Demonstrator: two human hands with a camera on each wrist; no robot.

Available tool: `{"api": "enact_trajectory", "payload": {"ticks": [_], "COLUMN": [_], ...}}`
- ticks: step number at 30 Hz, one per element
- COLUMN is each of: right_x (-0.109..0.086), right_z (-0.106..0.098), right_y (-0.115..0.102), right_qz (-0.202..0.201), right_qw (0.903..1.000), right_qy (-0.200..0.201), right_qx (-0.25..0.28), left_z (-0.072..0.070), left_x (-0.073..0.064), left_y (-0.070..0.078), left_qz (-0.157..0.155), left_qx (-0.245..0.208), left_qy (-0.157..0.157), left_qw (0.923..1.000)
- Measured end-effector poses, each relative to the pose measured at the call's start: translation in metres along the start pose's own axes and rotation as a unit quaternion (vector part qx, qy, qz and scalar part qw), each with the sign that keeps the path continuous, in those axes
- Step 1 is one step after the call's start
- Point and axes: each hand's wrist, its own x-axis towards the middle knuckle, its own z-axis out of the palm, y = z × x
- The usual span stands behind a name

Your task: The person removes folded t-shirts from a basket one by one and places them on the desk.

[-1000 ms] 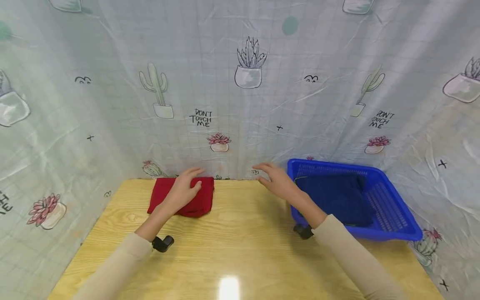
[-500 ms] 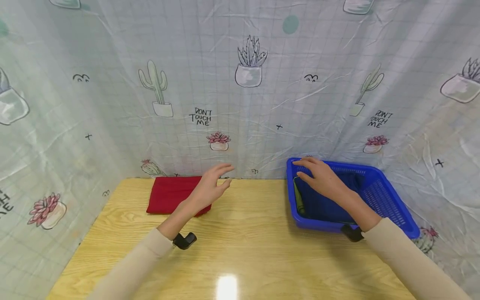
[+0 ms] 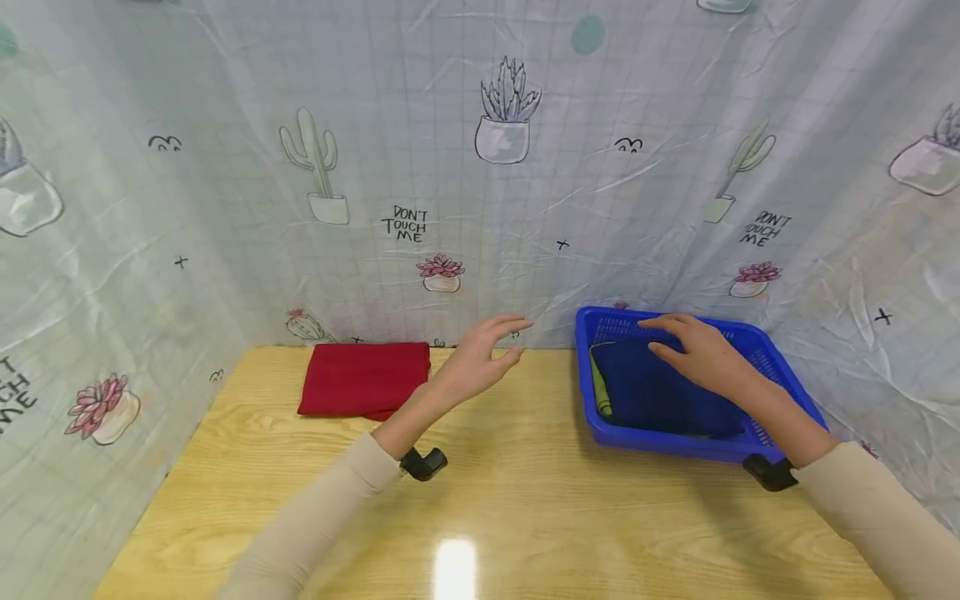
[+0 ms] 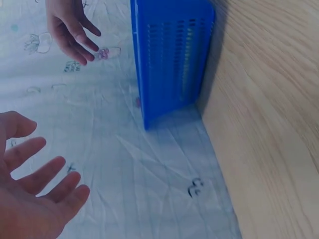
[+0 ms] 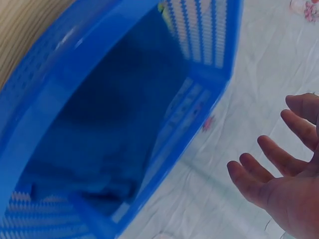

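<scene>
Navy cloth (image 3: 648, 390) lay in the basket (image 3: 660, 442); red cloth (image 3: 360, 379) was still outside.
The basket stood at right, the red cloth left of centre; left hand (image 3: 474, 364) and right hand (image 3: 701, 356), fingers apart, held nothing.

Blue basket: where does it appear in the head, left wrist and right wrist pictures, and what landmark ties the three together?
Head: the blue basket is right of centre, with the right hand over it.
Left wrist: top, just right of centre; its slotted outer wall faces the camera.
Right wrist: large across the left and upper middle, seen into from above.
Shared landmark: the wooden table, at the bottom, right side and top-left corner respectively.
</scene>
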Motion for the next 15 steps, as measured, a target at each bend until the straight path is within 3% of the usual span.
{"api": "enact_trajectory", "payload": {"ticks": [6,10,15], "right_x": [0.001,0.006,0.01], "right_z": [-0.016,-0.022,-0.026], "right_y": [0.027,0.042,0.057], "right_qz": [0.019,0.02,0.032], "right_qw": [0.9989,0.9981,0.9956], "right_qy": [-0.028,-0.041,-0.084], "right_qx": [-0.033,-0.041,-0.023], "left_z": [0.021,0.039,0.064], "left_x": [0.023,0.042,0.064], "left_y": [0.023,0.035,0.045], "left_qz": [-0.009,-0.025,-0.059], "left_qx": [-0.028,-0.084,-0.136], "left_qy": [-0.025,-0.036,-0.004], "left_qw": [0.9993,0.9955,0.9889]}}
